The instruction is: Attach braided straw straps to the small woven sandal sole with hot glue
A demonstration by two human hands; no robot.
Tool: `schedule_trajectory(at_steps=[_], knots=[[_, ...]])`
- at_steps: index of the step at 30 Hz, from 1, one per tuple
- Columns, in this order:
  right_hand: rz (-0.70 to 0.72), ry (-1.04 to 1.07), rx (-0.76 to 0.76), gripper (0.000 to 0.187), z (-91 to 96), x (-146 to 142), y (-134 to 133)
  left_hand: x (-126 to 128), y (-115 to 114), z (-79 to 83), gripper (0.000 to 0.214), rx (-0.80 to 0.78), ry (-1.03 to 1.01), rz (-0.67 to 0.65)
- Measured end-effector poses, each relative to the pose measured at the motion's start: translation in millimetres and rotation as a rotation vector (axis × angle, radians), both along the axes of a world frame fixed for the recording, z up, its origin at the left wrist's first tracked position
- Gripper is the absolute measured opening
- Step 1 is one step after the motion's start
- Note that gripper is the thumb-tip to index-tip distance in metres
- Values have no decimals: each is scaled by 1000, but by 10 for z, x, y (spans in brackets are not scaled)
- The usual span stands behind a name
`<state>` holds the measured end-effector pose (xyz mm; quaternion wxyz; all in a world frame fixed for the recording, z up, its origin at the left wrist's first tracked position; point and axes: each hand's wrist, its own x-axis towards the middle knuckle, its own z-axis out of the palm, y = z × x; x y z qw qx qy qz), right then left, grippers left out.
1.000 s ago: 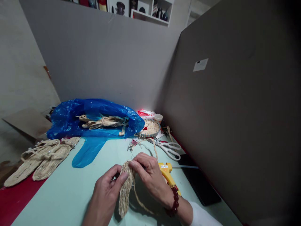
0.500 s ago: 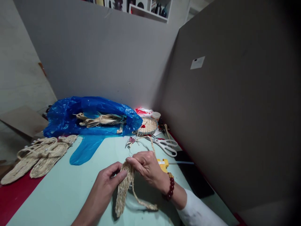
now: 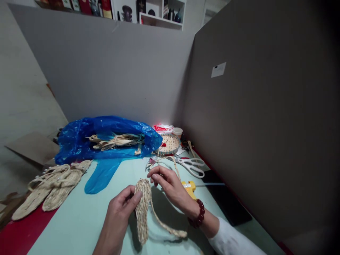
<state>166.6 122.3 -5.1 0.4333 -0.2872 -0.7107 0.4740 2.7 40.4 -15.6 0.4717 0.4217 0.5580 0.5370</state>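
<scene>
A small woven straw sole (image 3: 142, 209) stands on edge above the pale green table (image 3: 79, 219), with a braided straw cord (image 3: 170, 229) trailing from it to the right. My left hand (image 3: 119, 216) grips the sole's left side, thumb against the weave. My right hand (image 3: 170, 186), with a dark red bead bracelet at the wrist, hovers just past the sole's top end; its fingers are curled in a loose pinch and what they hold is too small to make out.
A blue plastic bag (image 3: 106, 138) holding straw bundles lies at the back. Two finished straw sandals (image 3: 50, 186) rest at the left. White scissors (image 3: 190, 165), a yellow glue gun (image 3: 189, 188), a round woven tray (image 3: 170, 143) and a black slab (image 3: 225, 202) crowd the right, beside grey partition walls.
My right hand has lifted off the sole's top end and moved a little away from me. The sole now stands more upright in my left hand, and the cord's loop has shifted.
</scene>
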Motion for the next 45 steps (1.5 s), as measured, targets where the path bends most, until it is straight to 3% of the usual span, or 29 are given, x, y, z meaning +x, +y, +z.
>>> schedule_trajectory(at_steps=[7,15,23,28,31,34,39,45], knots=[[-1,3,11,11,161,-39,-210,5,-92,16,34,23,33,88],[-26,-43,68,12,229,-54,-333,141,-231,269,40,32,69,119],[101,-88,-26,23,263,-22,-301,-83,-270,139,28,28,237,220],[61,-124,-57,16,265,-23,-305,-152,-264,117,39,-50,193,324],[62,-132,-60,10,255,-37,-323,-159,-250,124,38,-60,276,411],[63,-138,-54,6,244,-47,-332,-144,-240,142,34,-56,346,396],[26,-198,-8,6,223,-60,-329,-63,-237,191,40,-21,162,356],[74,-200,124,8,186,-69,-306,-41,-208,180,45,-42,376,267]])
